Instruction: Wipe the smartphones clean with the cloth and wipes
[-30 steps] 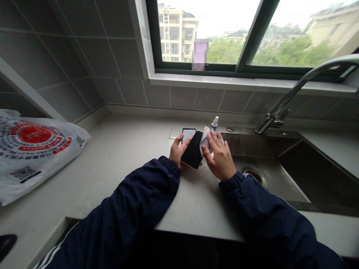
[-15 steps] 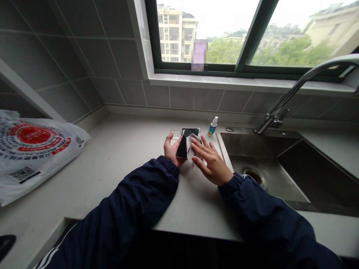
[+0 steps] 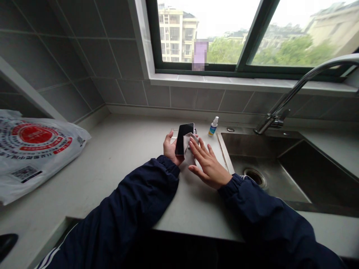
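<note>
My left hand [image 3: 169,150] grips a black-screened smartphone [image 3: 183,135] from below, its thumb standing up at the left side. Against the right part of the screen lies a light grey cloth [image 3: 189,155], pressed there by the fingertips of my right hand [image 3: 209,164]. The right fingers are stretched and spread, with the thumb apart. Behind the phone, part of a clear flat case or tray [image 3: 174,130] shows on the counter. A dark rounded corner at the phone's right edge is mostly hidden. Beyond my right hand stands a small white-capped bottle [image 3: 213,127] with a blue and yellow label.
A pale countertop [image 3: 126,149] spreads under my arms. To the right are a steel sink [image 3: 269,164] and a curved chrome faucet [image 3: 283,99]. A white plastic bag [image 3: 42,149] with red print lies at the left. A window [image 3: 224,37] is ahead.
The phone has tilted more upright, showing more of its screen and covering the dark object behind it. My right hand and the cloth have shifted slightly left.
</note>
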Demonstrator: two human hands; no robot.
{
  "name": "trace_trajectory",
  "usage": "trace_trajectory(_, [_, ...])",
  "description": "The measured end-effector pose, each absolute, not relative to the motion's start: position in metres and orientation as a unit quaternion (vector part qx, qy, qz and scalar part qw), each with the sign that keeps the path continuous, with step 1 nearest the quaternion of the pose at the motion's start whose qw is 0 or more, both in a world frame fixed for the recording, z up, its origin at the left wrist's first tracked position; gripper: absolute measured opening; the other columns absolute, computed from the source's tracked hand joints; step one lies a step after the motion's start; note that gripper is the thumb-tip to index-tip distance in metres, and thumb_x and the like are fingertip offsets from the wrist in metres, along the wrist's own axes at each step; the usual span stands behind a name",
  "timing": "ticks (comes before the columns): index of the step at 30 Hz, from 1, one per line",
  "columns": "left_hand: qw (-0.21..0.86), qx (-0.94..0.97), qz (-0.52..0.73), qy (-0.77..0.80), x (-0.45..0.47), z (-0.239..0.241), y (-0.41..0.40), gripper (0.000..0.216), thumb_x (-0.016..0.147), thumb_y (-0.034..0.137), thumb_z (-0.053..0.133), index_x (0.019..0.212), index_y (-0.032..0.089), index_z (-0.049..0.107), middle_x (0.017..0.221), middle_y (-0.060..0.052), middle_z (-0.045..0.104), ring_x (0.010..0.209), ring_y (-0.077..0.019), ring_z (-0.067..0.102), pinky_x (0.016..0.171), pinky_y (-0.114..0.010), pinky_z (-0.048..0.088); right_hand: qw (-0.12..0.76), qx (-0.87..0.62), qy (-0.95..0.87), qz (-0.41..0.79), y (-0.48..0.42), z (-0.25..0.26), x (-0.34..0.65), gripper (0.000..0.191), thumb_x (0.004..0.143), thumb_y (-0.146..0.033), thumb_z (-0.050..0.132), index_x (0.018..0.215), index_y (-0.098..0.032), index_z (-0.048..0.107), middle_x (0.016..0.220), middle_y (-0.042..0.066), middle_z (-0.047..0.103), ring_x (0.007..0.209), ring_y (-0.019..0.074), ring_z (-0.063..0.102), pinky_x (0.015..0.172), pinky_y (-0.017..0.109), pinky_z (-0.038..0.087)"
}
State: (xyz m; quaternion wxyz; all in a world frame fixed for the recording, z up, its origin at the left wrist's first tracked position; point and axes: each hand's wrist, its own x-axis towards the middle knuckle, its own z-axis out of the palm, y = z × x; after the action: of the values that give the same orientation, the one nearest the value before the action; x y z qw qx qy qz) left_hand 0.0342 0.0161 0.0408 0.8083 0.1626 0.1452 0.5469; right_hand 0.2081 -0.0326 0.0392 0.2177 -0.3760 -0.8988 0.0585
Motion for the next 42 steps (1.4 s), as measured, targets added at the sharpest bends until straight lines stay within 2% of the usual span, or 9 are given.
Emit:
trace_trajectory(5, [0.806, 0.161, 0.540, 0.183, 0.037, 0.040, 0.017, 0.064, 0.093, 0.056, 0.046, 0.140, 0.013, 0.054, 0.114, -0.017, 0.073, 0.104, -0.0356, 0.071, 0.092, -0.052, 0.056, 0.229, -0.406, -0.883, 0.055, -0.028, 0.033, 0.210, 0.079, 0.103, -0.058, 0.035, 0.162, -0.032, -0.011, 0.172, 0.006, 0.008, 0.158, 0.0305, -0.004, 0.122, 0.068, 0.014])
trace_trajectory(11, [0.818, 0.196, 0.517, 0.158, 0.043, 0.042, 0.011, 0.065, 0.097, 0.056, 0.042, 0.142, 0.010, 0.053, 0.116, -0.018, 0.073, 0.109, -0.0348, 0.070, 0.099, -0.050, 0.053, 0.266, -0.453, -0.848, 0.064, -0.022, 0.029, 0.212, 0.080, 0.103, -0.061, 0.034, 0.163, -0.029, -0.008, 0.172, 0.008, 0.005, 0.158, 0.0319, -0.003, 0.120, 0.071, 0.014])
trace_trajectory(14, [0.830, 0.205, 0.495, 0.154, 0.045, 0.042, 0.009, 0.064, 0.097, 0.056, 0.040, 0.143, 0.012, 0.053, 0.117, -0.017, 0.073, 0.109, -0.0349, 0.070, 0.099, -0.050, 0.053, 0.295, -0.474, -0.826, 0.081, -0.019, 0.028, 0.213, 0.080, 0.102, -0.061, 0.034, 0.163, -0.029, -0.007, 0.172, 0.008, 0.004, 0.158, 0.0321, -0.003, 0.120, 0.071, 0.017])
trace_trajectory(17, [0.844, 0.217, 0.459, 0.173, 0.043, 0.039, 0.010, 0.063, 0.096, 0.058, 0.043, 0.143, 0.017, 0.053, 0.112, -0.015, 0.074, 0.101, -0.0341, 0.073, 0.093, -0.050, 0.056, 0.318, -0.496, -0.802, 0.094, -0.016, 0.026, 0.214, 0.077, 0.103, -0.060, 0.032, 0.164, -0.028, -0.003, 0.172, 0.009, 0.004, 0.158, 0.0328, -0.001, 0.120, 0.071, 0.017])
trace_trajectory(24, [0.868, 0.233, 0.381, 0.217, 0.041, 0.035, 0.012, 0.058, 0.097, 0.056, 0.038, 0.136, 0.017, 0.057, 0.095, -0.012, 0.074, 0.081, -0.0298, 0.074, 0.077, -0.046, 0.060, 0.330, -0.545, -0.765, 0.096, -0.009, 0.023, 0.218, 0.075, 0.102, -0.064, 0.028, 0.164, -0.026, 0.010, 0.171, 0.008, 0.013, 0.158, 0.0342, 0.004, 0.120, 0.071, 0.015])
trace_trajectory(27, [0.869, 0.223, 0.386, 0.216, 0.042, 0.033, 0.012, 0.056, 0.093, 0.056, 0.041, 0.127, 0.016, 0.061, 0.090, -0.010, 0.073, 0.078, -0.0291, 0.073, 0.074, -0.045, 0.060, 0.321, -0.547, -0.765, 0.113, -0.009, 0.026, 0.220, 0.077, 0.101, -0.067, 0.023, 0.164, -0.023, 0.017, 0.171, 0.008, 0.014, 0.158, 0.0338, 0.004, 0.121, 0.069, 0.016])
trace_trajectory(31, [0.864, 0.224, 0.398, 0.212, 0.041, 0.026, 0.015, 0.042, 0.083, 0.045, 0.050, 0.114, 0.021, 0.066, 0.081, -0.007, 0.073, 0.080, -0.0305, 0.072, 0.071, -0.046, 0.059, 0.323, -0.530, -0.774, 0.127, -0.010, 0.028, 0.221, 0.075, 0.101, -0.067, 0.017, 0.161, -0.023, 0.029, 0.170, 0.007, 0.020, 0.158, 0.0335, 0.006, 0.121, 0.069, 0.016])
trace_trajectory(37, [0.847, 0.231, 0.416, 0.236, 0.044, 0.017, 0.022, 0.042, 0.076, 0.040, 0.051, 0.104, 0.015, 0.070, 0.088, -0.012, 0.075, 0.083, -0.0332, 0.071, 0.075, -0.052, 0.058, 0.329, -0.502, -0.785, 0.152, -0.011, 0.030, 0.221, 0.074, 0.101, -0.068, 0.020, 0.153, -0.022, 0.046, 0.165, 0.009, 0.034, 0.157, 0.0364, 0.015, 0.120, 0.072, 0.017])
trace_trajectory(42, [0.842, 0.236, 0.420, 0.245, 0.044, 0.020, 0.020, 0.044, 0.082, 0.036, 0.048, 0.111, 0.011, 0.069, 0.093, -0.014, 0.075, 0.085, -0.0321, 0.072, 0.083, -0.056, 0.057, 0.350, -0.466, -0.794, 0.173, -0.012, 0.033, 0.221, 0.066, 0.102, -0.065, 0.029, 0.148, -0.025, 0.053, 0.158, 0.009, 0.044, 0.155, 0.0358, 0.020, 0.120, 0.072, 0.018])
